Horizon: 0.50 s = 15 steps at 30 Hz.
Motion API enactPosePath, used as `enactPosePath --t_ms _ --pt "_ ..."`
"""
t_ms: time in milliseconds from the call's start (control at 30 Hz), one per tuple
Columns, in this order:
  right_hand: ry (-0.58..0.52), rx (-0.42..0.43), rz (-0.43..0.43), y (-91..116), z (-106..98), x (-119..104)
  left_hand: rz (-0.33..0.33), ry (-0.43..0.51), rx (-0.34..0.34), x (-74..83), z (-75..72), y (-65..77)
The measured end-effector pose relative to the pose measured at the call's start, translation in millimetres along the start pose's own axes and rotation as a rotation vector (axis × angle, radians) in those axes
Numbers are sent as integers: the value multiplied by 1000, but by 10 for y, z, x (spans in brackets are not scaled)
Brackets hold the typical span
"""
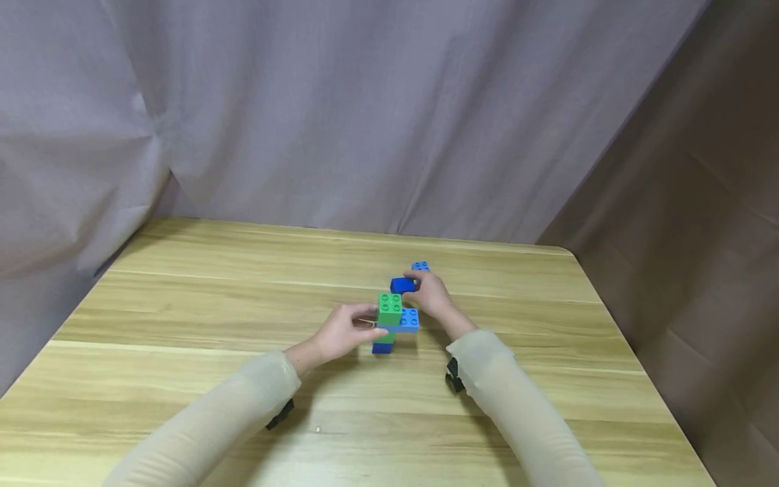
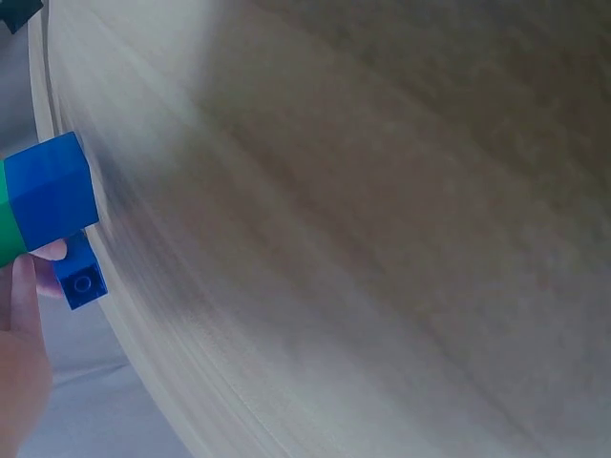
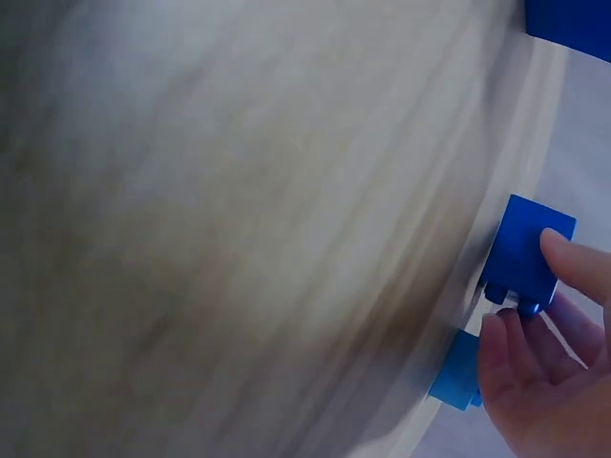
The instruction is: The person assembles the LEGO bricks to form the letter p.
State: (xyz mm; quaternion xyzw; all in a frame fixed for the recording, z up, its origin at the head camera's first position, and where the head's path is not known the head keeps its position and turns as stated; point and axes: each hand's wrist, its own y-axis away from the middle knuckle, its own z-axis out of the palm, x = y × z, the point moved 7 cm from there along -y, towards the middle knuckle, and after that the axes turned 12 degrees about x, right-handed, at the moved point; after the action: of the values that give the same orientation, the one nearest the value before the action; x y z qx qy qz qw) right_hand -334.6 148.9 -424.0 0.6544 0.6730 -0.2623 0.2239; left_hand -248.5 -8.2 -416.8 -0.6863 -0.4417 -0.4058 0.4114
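Note:
In the head view my left hand (image 1: 337,331) grips a small stack of toy building bricks from its left side. A green brick (image 1: 389,309) tops the stack, over a light blue brick (image 1: 410,320) that juts out to the right. Below come another green brick (image 1: 387,337) and a dark blue brick (image 1: 382,348) at the bottom, whose side also shows in the left wrist view. Just behind the stack, my right hand (image 1: 432,295) pinches a separate dark blue brick (image 3: 535,243), tipped on its side with its studs toward the palm.
A loose light blue brick (image 1: 420,266) lies on the wooden table (image 1: 213,304) beyond the right hand's fingers. Grey curtain (image 1: 365,122) hangs along the table's back edge, and darker cloth (image 1: 681,270) hangs at the right.

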Motion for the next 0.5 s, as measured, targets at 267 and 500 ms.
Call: enactPosePath --t_ms 267,500 --pt "52 0 -61 13 25 -25 5 8 8 12 -3 6" --pt "-49 13 -53 22 -48 3 -15 13 6 12 -16 2"
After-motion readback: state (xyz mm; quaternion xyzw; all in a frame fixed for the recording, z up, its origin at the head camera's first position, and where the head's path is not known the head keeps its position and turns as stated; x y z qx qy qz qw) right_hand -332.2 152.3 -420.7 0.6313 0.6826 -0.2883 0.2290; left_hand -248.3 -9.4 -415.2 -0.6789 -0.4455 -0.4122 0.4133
